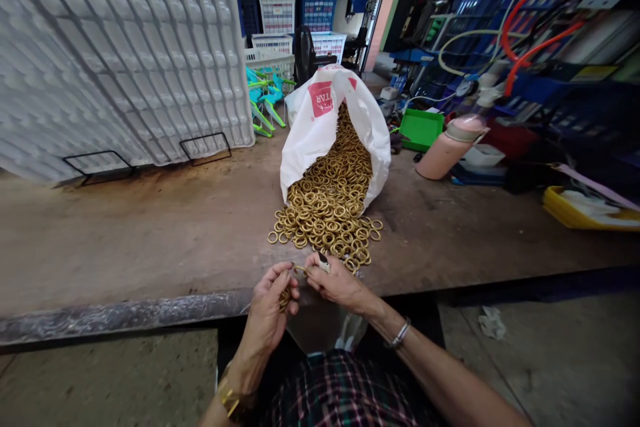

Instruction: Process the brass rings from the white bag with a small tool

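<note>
At the table's front edge my two hands meet over a single brass-coloured ring [300, 269], pinched between their fingertips. My left hand [270, 303] is closed, with several more metal rings [285, 299] gathered in its curled fingers. My right hand [334, 280] is closed too, gripping the other side of the single ring; something dark and pale is wrapped on one of its fingers. Just beyond the hands, a heap of the same rings [325, 220] spills from the mouth of a white plastic sack [305, 140] lying on its side.
White ribbed trays [125, 47] stand upright on the left, held by black wire stands [205, 147]. On the right are a pink bottle [445, 150], a green tray [421, 129] and a yellow tray [575, 210]. Turquoise-and-green pieces [267, 97] lie behind the sack.
</note>
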Tool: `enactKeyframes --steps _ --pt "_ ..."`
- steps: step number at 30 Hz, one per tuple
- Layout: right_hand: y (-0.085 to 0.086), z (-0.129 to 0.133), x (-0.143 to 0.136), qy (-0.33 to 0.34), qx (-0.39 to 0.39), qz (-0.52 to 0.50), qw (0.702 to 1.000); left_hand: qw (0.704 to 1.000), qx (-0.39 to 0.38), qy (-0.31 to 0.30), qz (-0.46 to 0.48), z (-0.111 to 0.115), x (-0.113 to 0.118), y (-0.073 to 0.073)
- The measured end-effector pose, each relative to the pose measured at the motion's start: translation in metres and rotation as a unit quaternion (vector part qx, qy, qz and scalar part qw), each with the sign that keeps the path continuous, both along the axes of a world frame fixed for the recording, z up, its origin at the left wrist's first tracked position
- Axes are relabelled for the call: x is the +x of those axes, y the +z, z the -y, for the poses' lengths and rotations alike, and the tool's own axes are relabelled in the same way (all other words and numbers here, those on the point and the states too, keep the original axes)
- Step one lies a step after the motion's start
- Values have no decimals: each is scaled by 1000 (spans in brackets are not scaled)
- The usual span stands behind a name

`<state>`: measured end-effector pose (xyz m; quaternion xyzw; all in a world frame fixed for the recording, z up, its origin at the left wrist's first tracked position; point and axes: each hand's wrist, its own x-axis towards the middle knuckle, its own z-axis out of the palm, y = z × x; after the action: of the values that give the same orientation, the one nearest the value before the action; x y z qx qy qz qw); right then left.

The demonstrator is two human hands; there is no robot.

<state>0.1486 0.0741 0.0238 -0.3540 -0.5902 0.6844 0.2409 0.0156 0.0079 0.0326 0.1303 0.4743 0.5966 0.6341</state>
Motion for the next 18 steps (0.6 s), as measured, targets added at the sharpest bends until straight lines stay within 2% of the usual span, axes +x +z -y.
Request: enactKeyframes --steps 2,5,11,18 --pt "2 2 -2 15 -27 -14 999 1000 0 -12 -13 1 2 -2" --pt "6 3 -5 5 -45 -9 999 999 -4 -12 -51 2 3 -4" --pt "6 2 -10 -31 75 86 993 983 1 -30 -182 5 4 -6" --pt "12 3 -12 -50 93 113 988 986 -12 -69 -149 8 4 -4"
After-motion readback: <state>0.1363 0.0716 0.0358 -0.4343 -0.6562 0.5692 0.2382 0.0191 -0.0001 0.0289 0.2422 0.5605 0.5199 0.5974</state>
